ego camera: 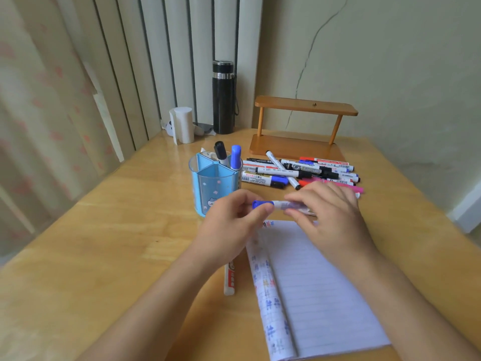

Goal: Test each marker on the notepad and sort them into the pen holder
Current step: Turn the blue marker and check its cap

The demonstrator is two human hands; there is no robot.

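Marker (279, 204), one, white barrel with blue cap, held level in the air above the top edge of the notepad (325, 287) and just in front of the pen holder (212, 186). Left hand (234, 220): thumb and fingers pinch the capped end. Right hand (330, 212): fingers curl round the barrel, hiding most of it. Handling, by judgement: light, stiff, smooth plastic that may slip in a loose pinch. It is best taken at mid-barrel with one hand while the other pulls the cap straight off, the cap being a snug friction fit. Head view, counted: notepad, one, open, lined page bare, with coloured test marks along its left leaf. Pen holder, one, translucent blue, divided into compartments. Markers standing in it, two: black-capped marker (220, 151) and blue-capped marker (235, 157), both at the rear; whether they share a compartment cannot be told. Loose marker (229, 281), one, lying on the table (104, 256) just left of the notepad, partly under the left wrist. Marker pile (307, 171), untested by judgement, lying behind the hands; roughly a dozen, overlapping, so an exact count is not possible. Black flask (223, 97), one. Wooden shelf (304, 108), one. White roll (183, 125), one.
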